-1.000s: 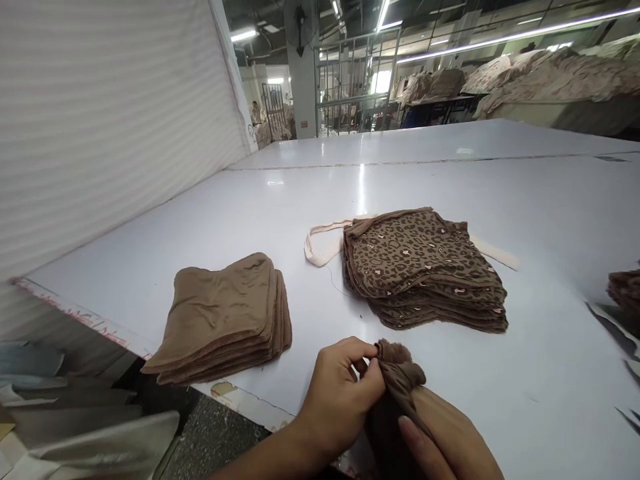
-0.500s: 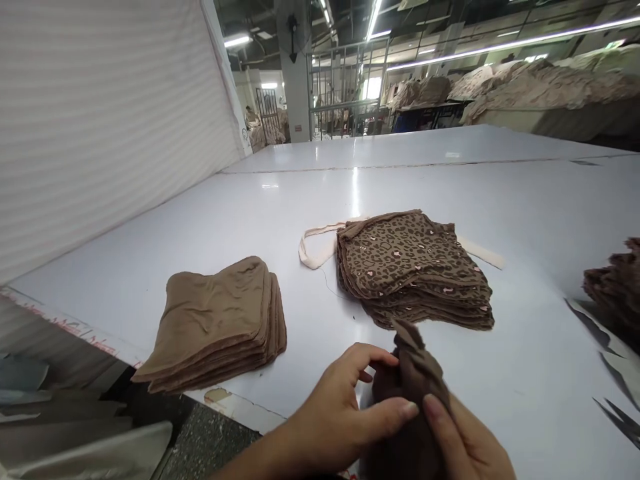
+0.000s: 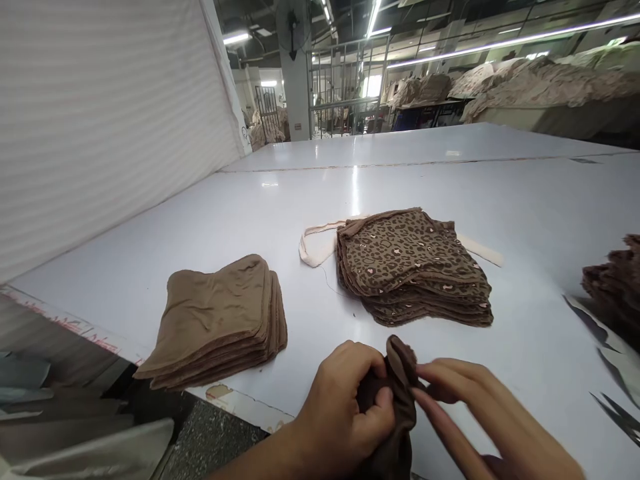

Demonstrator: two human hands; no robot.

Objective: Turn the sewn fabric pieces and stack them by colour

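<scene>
Our left hand (image 3: 345,403) grips the bunched brown cloth (image 3: 399,430) on the near side of the leopard-print stack (image 3: 415,257) while our right hand (image 3: 480,403) pinches its edge, so the fabric could slip loose if that slight fingertip hold slackened.

A pillar (image 3: 299,100) stands beside a barred metal frame (image 3: 346,104).

- Two hands, mine: left hand (image 3: 347,400) and right hand (image 3: 483,407), on one bunched brown cloth (image 3: 393,440).
- Three piles, clocked from my grip: plain brown stack (image 3: 215,307) at ten, leopard-print stack (image 3: 410,250) at twelve, dark brown pile (image 3: 617,283) at two.
- Two pale strip ends (image 3: 484,252), at eleven and one.
- Two dark blades (image 3: 625,425) at three.
</scene>
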